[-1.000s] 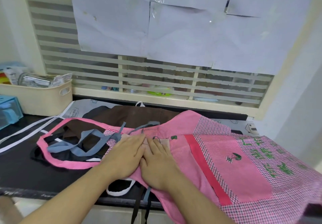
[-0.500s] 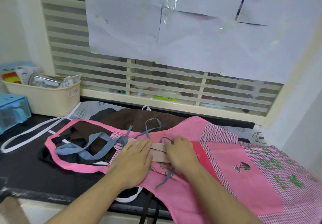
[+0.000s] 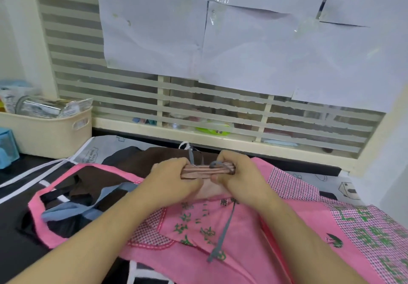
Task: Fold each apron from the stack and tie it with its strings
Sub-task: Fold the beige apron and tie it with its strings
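Note:
A small folded apron bundle (image 3: 206,170), pale pink-brown with stacked layers, is lifted off the pile between both hands. My left hand (image 3: 170,180) grips its left end and my right hand (image 3: 240,177) grips its right end. A grey-blue string (image 3: 221,233) crosses the bundle's top and hangs down over the pink apron (image 3: 254,239) spread below. More grey-blue strap (image 3: 84,208) lies to the left on a brown apron (image 3: 97,177) with a pink border.
A cream basket (image 3: 50,133) with packets stands at the back left beside a blue box (image 3: 6,149). A white-printed apron (image 3: 103,149) and white strings (image 3: 33,171) lie on the black counter (image 3: 13,246). A louvred window with taped paper rises behind.
Both hands had been pressing flat on the pink apron. They have since gathered the folded bundle and lifted it up and away, one hand at each end, with the string trailing.

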